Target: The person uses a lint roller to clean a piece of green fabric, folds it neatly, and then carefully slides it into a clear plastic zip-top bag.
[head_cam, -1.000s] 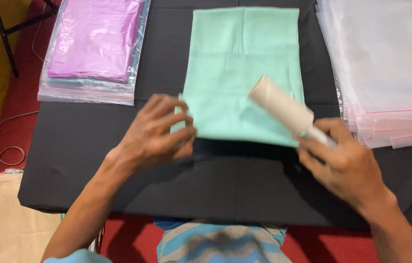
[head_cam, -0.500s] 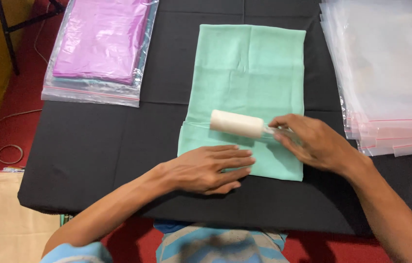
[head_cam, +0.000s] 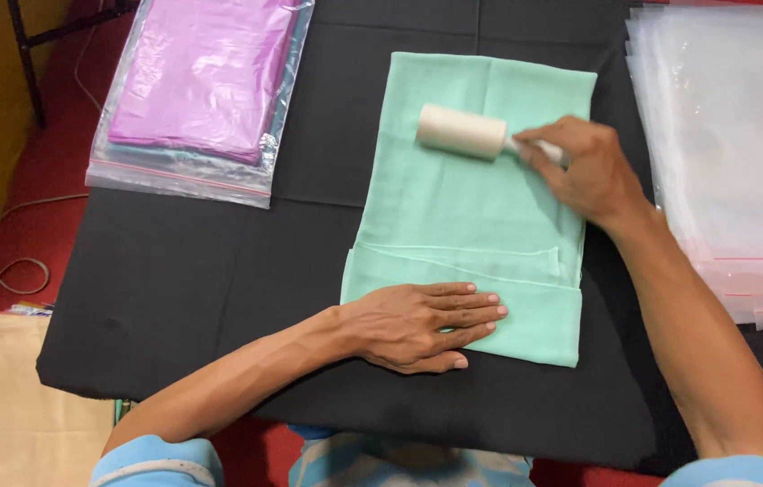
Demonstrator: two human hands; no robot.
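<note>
Head view: the mint-green folded cloth [head_cam: 471, 207] lies on the black table [head_cam: 174, 280]. Left hand [head_cam: 422, 325] presses flat, fingers spread, on the cloth's near edge. Right hand [head_cam: 584, 167] grips the handle of a white lint roller [head_cam: 461, 133] resting on the cloth's far end. Right of the cloth, 1 stack of clear zip bags [head_cam: 733, 153]; left, a bagged purple cloth [head_cam: 201, 81].

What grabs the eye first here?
The folded mint-green cloth at the middle of the black table. The right hand holds a lint roller on its far end, while the left hand lies flat on its near edge. A bagged purple cloth sits far left; clear zip bags are stacked right.
</note>
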